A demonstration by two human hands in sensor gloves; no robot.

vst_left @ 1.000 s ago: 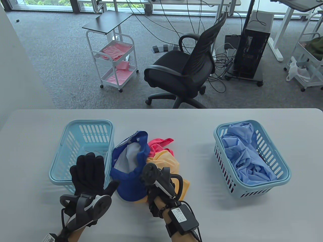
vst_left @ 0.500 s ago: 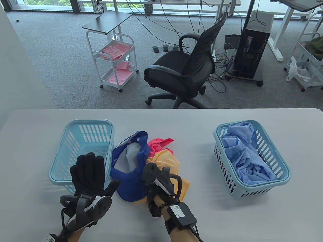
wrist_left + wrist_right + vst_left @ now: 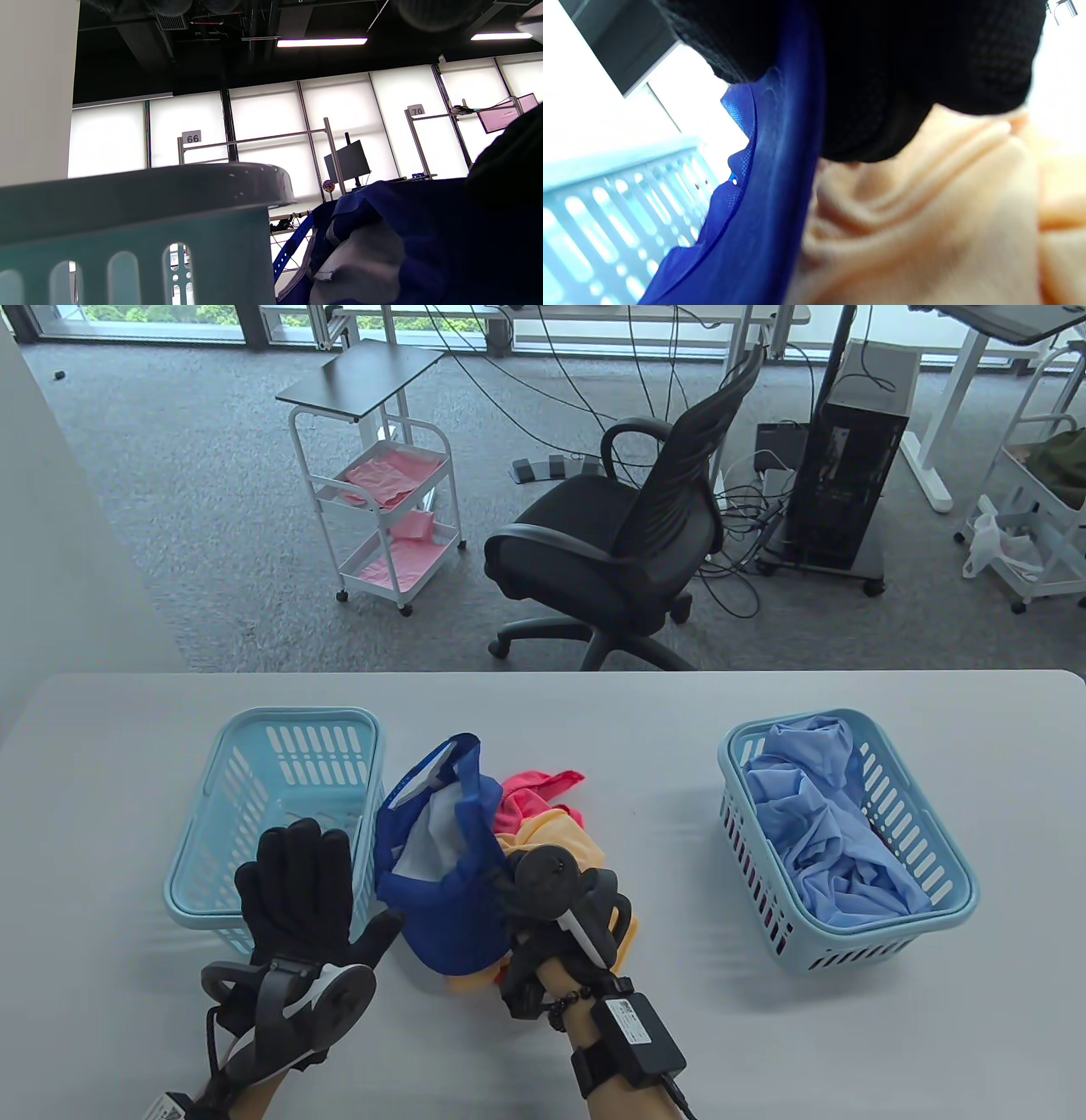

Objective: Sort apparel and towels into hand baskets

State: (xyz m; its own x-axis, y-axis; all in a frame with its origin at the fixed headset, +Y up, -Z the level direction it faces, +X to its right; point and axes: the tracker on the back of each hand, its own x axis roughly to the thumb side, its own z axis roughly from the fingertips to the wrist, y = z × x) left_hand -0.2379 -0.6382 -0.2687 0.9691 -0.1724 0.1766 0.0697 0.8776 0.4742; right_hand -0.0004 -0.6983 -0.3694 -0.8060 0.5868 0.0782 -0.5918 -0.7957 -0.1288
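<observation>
The blue garment (image 3: 445,865) sits in a heap near the worktop's front edge, left of centre, partly lifted, with a pale grey lining showing in its opening. The right hand (image 3: 556,912) is closed on its right side; in the right wrist view the gloved fingers (image 3: 882,63) clamp down over the blue fabric fold (image 3: 763,203). Beneath and beside it lies the yellow garment (image 3: 564,836), with the pink garment (image 3: 539,789) touching it on the far side.

The left basket (image 3: 280,729), light blue and slotted, stands just beside the heap on the left; the blue garment touches or nearly touches its right wall. The left hand (image 3: 297,891) is open, fingers spread and extended flat, positioned over the near-right corner of that basket; it holds nothing.

The right basket (image 3: 950,865), of the same type, stands well apart toward the worktop's right edge and contains crumpled light blue cloth (image 3: 827,831).

The worktop (image 3: 645,729) is pale grey. Beyond its far edge are an office chair (image 3: 628,534), a white trolley (image 3: 382,500) and a computer tower (image 3: 848,492) on grey carpet.
</observation>
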